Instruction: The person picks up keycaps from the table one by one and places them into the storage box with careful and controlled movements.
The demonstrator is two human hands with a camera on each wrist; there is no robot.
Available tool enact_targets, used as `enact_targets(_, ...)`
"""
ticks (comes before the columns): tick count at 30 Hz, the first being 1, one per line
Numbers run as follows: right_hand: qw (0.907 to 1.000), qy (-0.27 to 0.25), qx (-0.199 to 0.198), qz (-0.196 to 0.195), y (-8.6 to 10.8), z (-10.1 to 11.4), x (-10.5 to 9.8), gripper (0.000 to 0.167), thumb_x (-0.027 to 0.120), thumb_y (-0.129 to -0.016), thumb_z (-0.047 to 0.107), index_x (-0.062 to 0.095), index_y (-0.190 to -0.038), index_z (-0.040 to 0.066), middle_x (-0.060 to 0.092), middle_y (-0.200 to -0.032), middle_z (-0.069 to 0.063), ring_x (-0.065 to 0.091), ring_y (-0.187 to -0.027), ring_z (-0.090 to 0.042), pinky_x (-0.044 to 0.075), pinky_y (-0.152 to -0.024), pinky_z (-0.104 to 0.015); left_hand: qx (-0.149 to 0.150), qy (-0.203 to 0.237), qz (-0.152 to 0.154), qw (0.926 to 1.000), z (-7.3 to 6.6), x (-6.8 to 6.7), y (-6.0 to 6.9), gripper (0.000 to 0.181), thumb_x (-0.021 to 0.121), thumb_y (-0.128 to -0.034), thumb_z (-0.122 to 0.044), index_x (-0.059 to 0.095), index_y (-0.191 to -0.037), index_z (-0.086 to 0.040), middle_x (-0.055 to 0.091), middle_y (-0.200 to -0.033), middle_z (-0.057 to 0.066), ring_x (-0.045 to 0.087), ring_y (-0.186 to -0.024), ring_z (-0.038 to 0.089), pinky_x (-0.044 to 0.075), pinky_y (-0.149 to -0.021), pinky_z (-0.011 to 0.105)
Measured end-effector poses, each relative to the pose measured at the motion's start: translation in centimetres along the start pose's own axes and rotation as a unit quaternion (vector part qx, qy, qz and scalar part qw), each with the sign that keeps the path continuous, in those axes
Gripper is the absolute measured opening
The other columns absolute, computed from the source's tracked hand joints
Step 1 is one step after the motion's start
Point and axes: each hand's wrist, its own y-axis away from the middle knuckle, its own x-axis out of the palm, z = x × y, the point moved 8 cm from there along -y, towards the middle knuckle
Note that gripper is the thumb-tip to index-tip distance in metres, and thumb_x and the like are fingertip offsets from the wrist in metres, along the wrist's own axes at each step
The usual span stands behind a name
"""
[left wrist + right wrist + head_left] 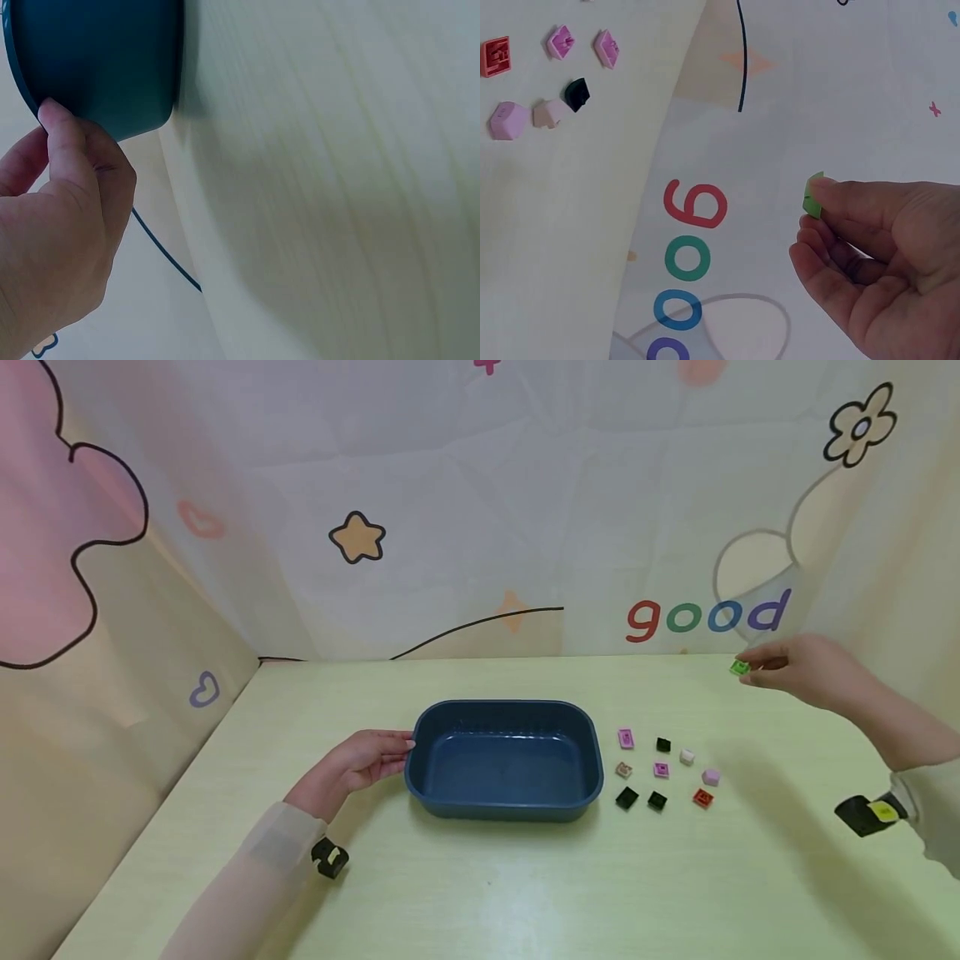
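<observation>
A dark blue rectangular basin [504, 812] stands on the table with nothing inside it. My left hand [365, 760] holds its left rim; in the left wrist view, that hand's fingertips [52, 112] are at the basin's edge. To the right, above the table's far part, my right hand [806, 670] pinches a green keycap [739, 667] between thumb and fingers. The same green keycap [812, 196] shows in the right wrist view, partly covered by the thumb. Several loose keycaps lie right of the basin, among them a red one [702, 798] and a pink one [626, 739].
Also in that group are black keycaps [627, 798], a white keycap [687, 757] and a lilac keycap [711, 777]. A printed curtain [465, 510] hangs along the back and sides of the pale wooden table [480, 893].
</observation>
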Motion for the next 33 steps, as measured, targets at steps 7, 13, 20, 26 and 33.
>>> enact_targets(7,0.9999,0.015,0.002,0.000,-0.8,1.9,-1.3,0.041,0.066,-0.099,0.013,0.060,-0.130,-0.013,0.069,-0.109,-0.033,0.060,-0.085,-0.029,0.044,-0.061,-0.028,0.002,0.006,-0.001,1.0000,0.0,0.0,0.2,0.044,0.050,-0.1050,-0.001,0.041,-0.145,0.015,0.074,-0.079,-0.006,0.072,-0.071,0.002,0.061,-0.070,0.014)
enact_targets(13,0.9991,0.029,-0.019,-0.024,-1.5,3.7,-2.5,0.041,0.068,-0.097,0.012,0.063,-0.129,-0.011,0.070,-0.111,-0.032,0.060,-0.085,-0.027,0.044,-0.060,-0.026,0.001,0.003,-0.004,1.0000,0.0,0.0,0.4,0.045,0.050,-0.1050,-0.002,0.041,-0.146,0.015,0.074,-0.079,-0.007,0.071,-0.071,0.002,0.061,-0.070,0.014)
enact_targets(20,0.9986,0.027,-0.033,-0.031,-2.2,5.6,-3.6,0.040,0.069,-0.096,0.011,0.063,-0.128,-0.012,0.072,-0.112,-0.030,0.066,-0.090,-0.030,0.047,-0.064,-0.024,0.000,0.003,0.000,1.0000,-0.2,0.1,0.4,0.047,0.050,-0.1055,-0.003,0.040,-0.148,0.014,0.074,-0.080,-0.008,0.071,-0.072,0.001,0.061,-0.071,0.014)
enact_targets(26,0.9985,0.022,-0.041,-0.031,-2.8,7.5,-3.3,0.040,0.068,-0.096,0.011,0.064,-0.129,-0.010,0.071,-0.113,-0.030,0.065,-0.094,-0.035,0.048,-0.066,-0.026,-0.003,0.008,-0.001,1.0000,-0.1,0.1,0.4,0.047,0.050,-0.1054,-0.003,0.040,-0.148,0.014,0.073,-0.079,-0.007,0.070,-0.071,0.002,0.061,-0.070,0.014)
enact_targets(33,0.9973,-0.003,-0.067,-0.031,-3.7,9.7,-2.3,0.037,0.068,-0.097,0.010,0.065,-0.128,-0.008,0.071,-0.115,-0.029,0.066,-0.100,-0.038,0.049,-0.068,-0.025,0.003,0.008,0.006,0.9999,-0.1,0.2,0.3,0.047,0.050,-0.1055,-0.003,0.039,-0.148,0.015,0.074,-0.079,-0.007,0.071,-0.071,0.002,0.061,-0.070,0.014)
